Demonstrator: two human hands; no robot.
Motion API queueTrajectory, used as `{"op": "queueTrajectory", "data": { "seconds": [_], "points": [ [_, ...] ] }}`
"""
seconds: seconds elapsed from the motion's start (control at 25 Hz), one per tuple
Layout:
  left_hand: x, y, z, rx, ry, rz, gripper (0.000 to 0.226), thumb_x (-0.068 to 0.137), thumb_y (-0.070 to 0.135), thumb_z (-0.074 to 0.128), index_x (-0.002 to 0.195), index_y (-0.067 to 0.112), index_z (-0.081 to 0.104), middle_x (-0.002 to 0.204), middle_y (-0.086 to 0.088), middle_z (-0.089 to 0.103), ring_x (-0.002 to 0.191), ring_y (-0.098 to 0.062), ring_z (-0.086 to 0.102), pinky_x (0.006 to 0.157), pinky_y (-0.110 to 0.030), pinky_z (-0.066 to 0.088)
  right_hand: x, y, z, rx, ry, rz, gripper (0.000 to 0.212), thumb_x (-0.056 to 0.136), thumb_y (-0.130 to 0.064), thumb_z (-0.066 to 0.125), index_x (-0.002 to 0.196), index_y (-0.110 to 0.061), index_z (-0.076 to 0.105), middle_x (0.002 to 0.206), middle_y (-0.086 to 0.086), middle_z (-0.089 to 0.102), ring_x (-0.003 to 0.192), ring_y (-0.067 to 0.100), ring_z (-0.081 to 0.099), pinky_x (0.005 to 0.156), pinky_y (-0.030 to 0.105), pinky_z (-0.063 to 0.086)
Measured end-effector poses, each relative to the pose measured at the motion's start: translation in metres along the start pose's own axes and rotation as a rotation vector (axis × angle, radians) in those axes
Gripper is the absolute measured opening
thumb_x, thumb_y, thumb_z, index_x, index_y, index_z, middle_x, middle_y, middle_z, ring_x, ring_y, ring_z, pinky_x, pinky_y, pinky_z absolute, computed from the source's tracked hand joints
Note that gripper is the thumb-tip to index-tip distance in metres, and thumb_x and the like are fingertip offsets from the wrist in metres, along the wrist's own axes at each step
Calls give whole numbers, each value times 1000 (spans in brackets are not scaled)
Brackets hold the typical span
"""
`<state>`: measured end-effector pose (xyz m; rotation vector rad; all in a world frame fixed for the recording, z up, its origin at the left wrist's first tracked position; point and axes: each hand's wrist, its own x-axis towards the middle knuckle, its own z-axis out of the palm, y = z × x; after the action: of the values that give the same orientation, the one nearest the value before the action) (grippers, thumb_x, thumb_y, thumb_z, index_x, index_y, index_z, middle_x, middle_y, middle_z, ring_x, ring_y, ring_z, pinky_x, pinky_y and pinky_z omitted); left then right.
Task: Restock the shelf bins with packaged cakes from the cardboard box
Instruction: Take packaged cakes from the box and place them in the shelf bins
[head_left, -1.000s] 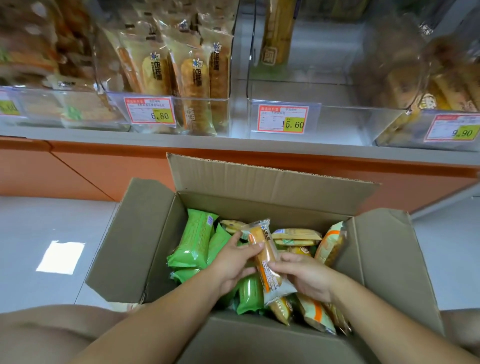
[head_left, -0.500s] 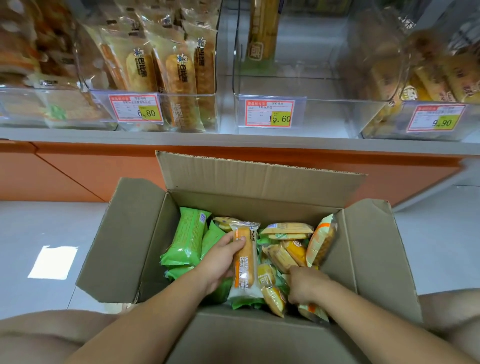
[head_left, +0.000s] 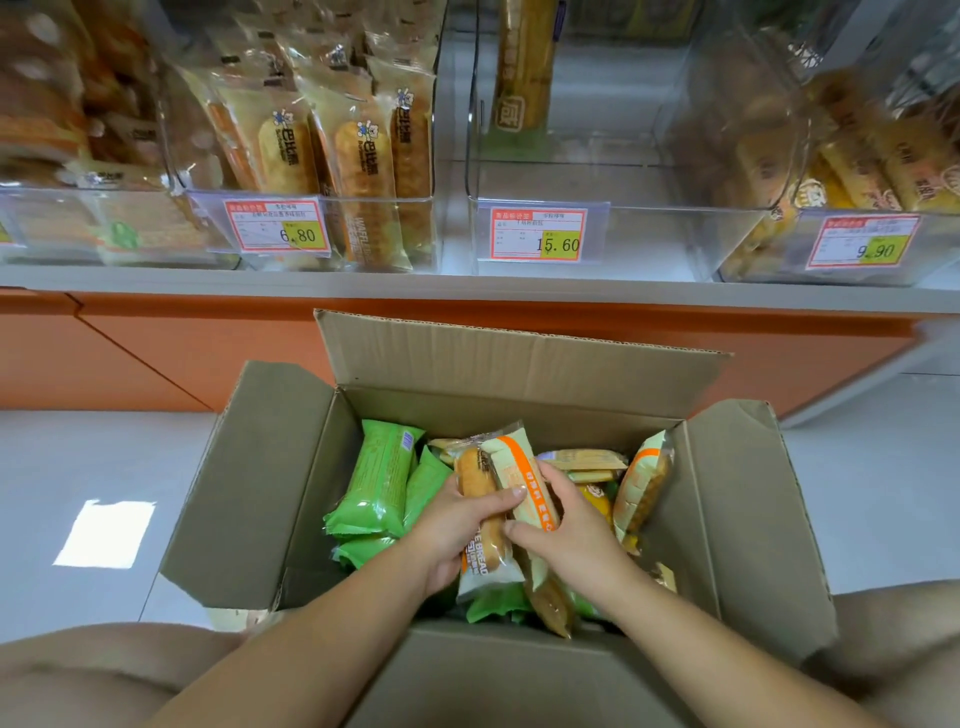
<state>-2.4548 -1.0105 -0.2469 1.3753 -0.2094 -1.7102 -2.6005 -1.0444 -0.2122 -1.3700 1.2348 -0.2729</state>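
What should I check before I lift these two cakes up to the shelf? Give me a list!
1. Left hand grips the waffle bread packet: ok.
2. Right hand grips the striped packet: ok.
3. Cardboard box flaps folded open, nothing lying over the hands: ok.
4. The 6.80 bin already holds look-alike waffle packets, so that cake has a home: ok.
5. Room left in that bin: cannot tell.
6. Which bin takes the striped packet: cannot tell.
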Motion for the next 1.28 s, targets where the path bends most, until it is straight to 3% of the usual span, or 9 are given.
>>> {"op": "queueTrajectory", "data": {
  "seconds": [0.12,0.2,0.32,0.36,0.48,0.6,0.88,1.0,1.28],
  "points": [
    [-2,5,-9,-66,-13,2,36,82,5,72,117,5,62,106,-21,72,90,-34,72,74,-42,60,5,-4,-5,198,-21,58,57,85,-14,71,129,-42,48,111,-5,66,93,9,69,81,27,57],
    [-2,7,-10,-85,-6,22,36,80,7,73,115,5,62,101,-19,73,84,-28,73,71,-38,60,12,-6,-11,409,-65,155,41,91,-10,58,127,-30,57,108,10,71,94,23,70,86,39,57],
    [-1,10,-13,-52,26,47,55,70,14,80,120,6,59,104,-18,73,91,-30,70,87,-45,56,17,-4,-21,752,-233,287,38,97,-12,37,126,-11,61,110,24,68,91,30,68,77,40,56],
    [-1,11,-15,-30,32,52,55,70,14,81,120,6,58,103,-17,73,89,-29,70,85,-44,56,18,-3,-23,782,-251,317,40,97,-14,34,127,-8,61,111,25,67,90,31,67,75,39,56],
    [-4,11,-14,10,54,66,46,76,7,78,118,8,59,98,-13,74,83,-24,72,74,-36,54,15,0,-19,738,-304,339,37,99,-29,44,121,-9,66,108,19,69,90,30,69,75,41,56],
    [-5,11,-8,20,52,84,45,77,2,77,118,8,58,102,-14,74,89,-28,73,76,-38,56,13,4,-15,653,-273,316,39,88,-24,64,125,-13,61,114,16,70,103,31,68,84,44,56],
    [-10,24,-6,126,75,168,44,77,3,78,116,7,58,103,-14,74,95,-31,72,88,-45,56,18,-1,-20,520,-218,249,30,95,-15,56,123,-13,63,116,14,70,109,28,66,97,46,50],
    [-14,37,1,227,89,263,40,77,3,79,112,6,59,99,-12,74,89,-24,71,87,-38,57,13,-14,-20,484,-194,205,30,93,-19,59,122,-13,61,111,10,72,106,25,67,98,46,50],
    [-57,117,26,471,65,576,50,71,17,84,114,20,59,98,-1,74,92,-17,71,84,-30,54,-3,-77,-44,385,-61,-70,33,81,-17,73,107,-35,62,102,-7,75,98,17,71,93,40,53]
  ]
}}
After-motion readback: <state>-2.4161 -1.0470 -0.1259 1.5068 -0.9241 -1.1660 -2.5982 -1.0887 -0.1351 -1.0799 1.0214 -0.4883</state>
